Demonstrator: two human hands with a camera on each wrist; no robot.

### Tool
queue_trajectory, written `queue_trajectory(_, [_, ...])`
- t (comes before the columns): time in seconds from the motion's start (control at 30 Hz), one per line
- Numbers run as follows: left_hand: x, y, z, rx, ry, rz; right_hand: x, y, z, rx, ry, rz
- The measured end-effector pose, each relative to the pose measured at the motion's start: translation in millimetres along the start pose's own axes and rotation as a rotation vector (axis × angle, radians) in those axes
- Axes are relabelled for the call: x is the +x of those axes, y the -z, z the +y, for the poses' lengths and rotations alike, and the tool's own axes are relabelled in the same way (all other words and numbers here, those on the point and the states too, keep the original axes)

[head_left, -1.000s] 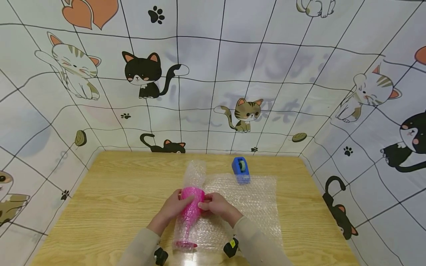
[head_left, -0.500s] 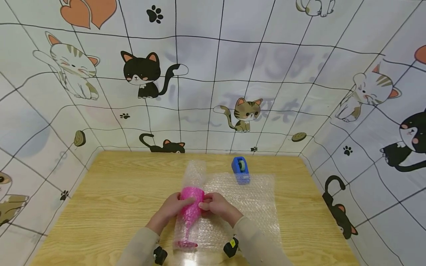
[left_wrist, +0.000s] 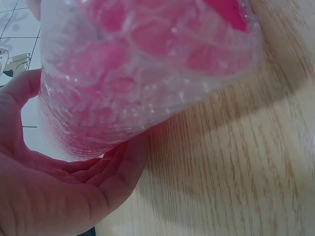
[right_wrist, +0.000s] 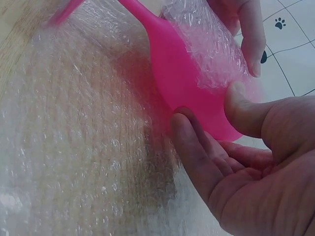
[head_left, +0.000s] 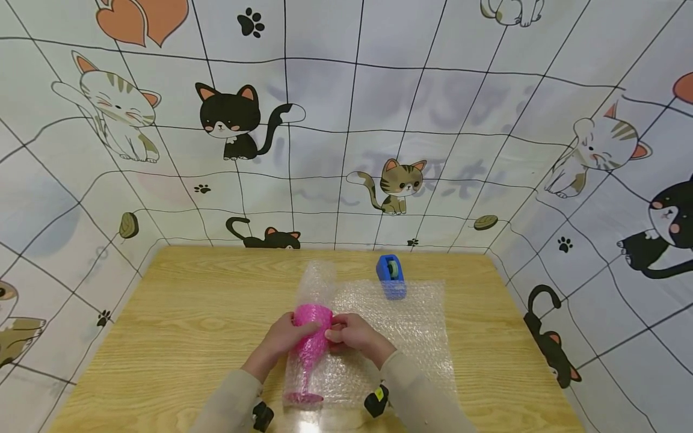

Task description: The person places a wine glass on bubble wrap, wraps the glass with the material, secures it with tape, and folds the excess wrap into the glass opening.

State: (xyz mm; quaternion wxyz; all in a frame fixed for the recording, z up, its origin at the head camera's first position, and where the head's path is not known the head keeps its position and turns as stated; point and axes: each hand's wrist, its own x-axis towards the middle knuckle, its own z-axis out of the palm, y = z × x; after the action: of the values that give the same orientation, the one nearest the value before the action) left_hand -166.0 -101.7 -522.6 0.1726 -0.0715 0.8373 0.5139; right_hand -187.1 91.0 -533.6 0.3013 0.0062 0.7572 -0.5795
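A bright pink goblet lies on its side over a sheet of bubble wrap, its rim away from me and its foot near the front. One edge of the wrap is folded over its left side. My left hand grips the wrapped bowl from the left; the left wrist view shows its fingers curled beneath the wrap. From the right, my right hand holds the bare side of the bowl near the rim, thumb on top and fingers below, as the right wrist view shows.
A blue tape dispenser stands at the back of the wooden table, its front part behind the wrap's far edge. Cat-patterned cloth rises behind and at both sides. Black wrist cameras sit under my sleeves.
The goblet's foot and the wrap under it have shifted very slightly to the right, while the wrap's right edge has drawn slightly left. Both hands keep their hold on the goblet.
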Motion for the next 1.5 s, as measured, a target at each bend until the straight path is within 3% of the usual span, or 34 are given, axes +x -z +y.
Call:
queue_trajectory(0.2, [-1.2, -1.3, 0.2, 0.02, 0.001, 0.022, -3.3, -3, -5, -0.004, 0.023, 0.101])
queue_trajectory(0.43, [0.4, -5.7, -2.1, 0.045, -0.003, 0.05, -9.8, -5, -13, -0.085, 0.029, 0.22])
queue_trajectory(0.63, [0.0, -8.3, -3.3, 0.088, -0.009, 0.066, -10.4, -6, -12, -0.134, 0.089, 0.269])
queue_trajectory(0.9, [-1.9, -9.5, -2.1, 0.115, -0.009, 0.08, -11.0, -9, -14, -0.286, 0.205, 0.349])
queue_trajectory(1.1, [-0.1, -5.9, -5.0, 0.084, -0.031, 0.057, -8.4, -12, -12, -0.312, 0.255, 0.329])
queue_trajectory(1.33, [2.9, 7.0, -5.2, 0.07, -0.063, 0.006, -2.7, -19, -8, -0.243, 0.262, 0.259])
queue_trajectory(1.5, [3.3, 14.8, -7.3, 0.015, -0.062, -0.089, -1.0, -24, -8, -0.246, 0.253, 0.26])
